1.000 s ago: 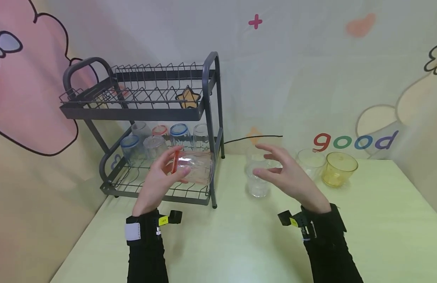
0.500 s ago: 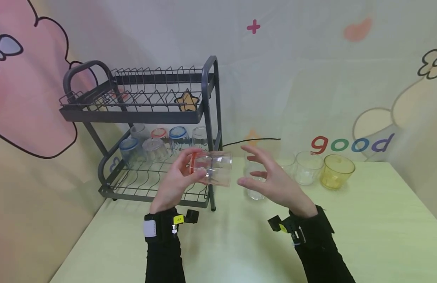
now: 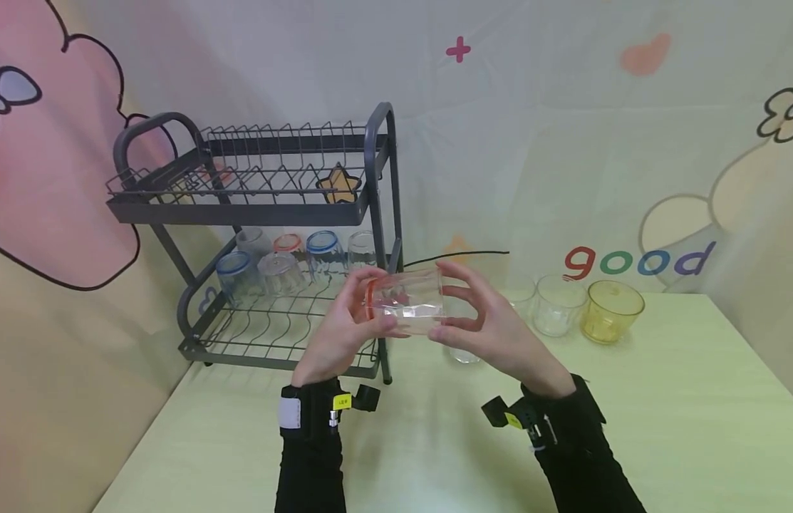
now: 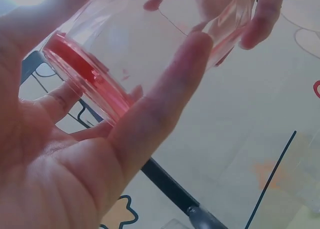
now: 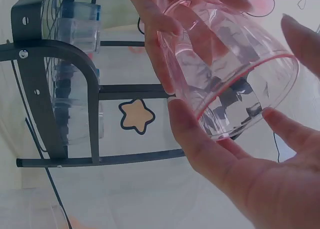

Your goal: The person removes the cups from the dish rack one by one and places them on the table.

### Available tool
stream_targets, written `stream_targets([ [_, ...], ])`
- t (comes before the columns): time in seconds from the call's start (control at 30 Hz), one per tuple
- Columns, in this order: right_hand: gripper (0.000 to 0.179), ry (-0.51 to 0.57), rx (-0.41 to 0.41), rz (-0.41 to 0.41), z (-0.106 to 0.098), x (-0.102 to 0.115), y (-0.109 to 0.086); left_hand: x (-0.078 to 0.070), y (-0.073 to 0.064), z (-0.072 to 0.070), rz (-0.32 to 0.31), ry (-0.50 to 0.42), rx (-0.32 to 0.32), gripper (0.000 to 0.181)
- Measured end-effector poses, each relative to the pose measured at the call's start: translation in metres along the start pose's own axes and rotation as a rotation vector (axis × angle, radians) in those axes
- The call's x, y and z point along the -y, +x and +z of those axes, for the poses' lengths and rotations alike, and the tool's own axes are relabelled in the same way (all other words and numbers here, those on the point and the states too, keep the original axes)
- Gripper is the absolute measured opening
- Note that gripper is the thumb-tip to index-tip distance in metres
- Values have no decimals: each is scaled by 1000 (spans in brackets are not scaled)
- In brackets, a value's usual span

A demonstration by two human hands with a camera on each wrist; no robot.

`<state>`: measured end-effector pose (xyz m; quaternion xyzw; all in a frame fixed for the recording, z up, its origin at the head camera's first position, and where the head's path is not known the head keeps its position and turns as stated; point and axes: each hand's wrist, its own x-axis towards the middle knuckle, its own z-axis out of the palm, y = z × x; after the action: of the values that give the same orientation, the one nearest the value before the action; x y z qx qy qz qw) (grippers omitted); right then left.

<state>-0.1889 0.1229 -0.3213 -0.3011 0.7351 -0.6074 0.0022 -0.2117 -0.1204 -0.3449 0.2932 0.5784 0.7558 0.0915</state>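
A clear drinking glass (image 3: pixel 409 303) with a red base lies sideways in the air in front of the rack's lower right corner. My left hand (image 3: pixel 341 331) grips its red base end, thumb on the near side. At the other end, my right hand (image 3: pixel 492 331) holds the open rim, seen close up in the right wrist view, where thumb and a fingertip touch the rim (image 5: pixel 250 64). In the left wrist view the thick red base (image 4: pixel 90 74) sits against the left palm and fingers.
A dark two-tier dish rack (image 3: pixel 242 212) stands left, several glasses (image 3: pixel 282 274) upside down on its lower shelf. At right stand clear glasses (image 3: pixel 558 306) and a yellow glass (image 3: pixel 612 311). Another clear glass (image 3: pixel 464 355) is partly hidden behind my right hand.
My left hand has carried the glass rightward, away from the rack shelf. My right hand has moved slightly left and now touches the glass's rim end.
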Motion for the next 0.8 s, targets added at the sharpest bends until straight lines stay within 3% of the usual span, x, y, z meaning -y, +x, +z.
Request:
stream_targets([
  [0.33, 79, 2, -42, -31, 0, 3, -1, -2, 0, 3, 26, -21, 41, 60],
  [0.57, 77, -25, -62, -26, -3, 5, -3, -4, 0, 3, -21, 88, 12, 63],
  [0.8, 74, -41, -79, -5, -14, 7, -7, -10, 0, 1, -36, 201, 50, 69],
])
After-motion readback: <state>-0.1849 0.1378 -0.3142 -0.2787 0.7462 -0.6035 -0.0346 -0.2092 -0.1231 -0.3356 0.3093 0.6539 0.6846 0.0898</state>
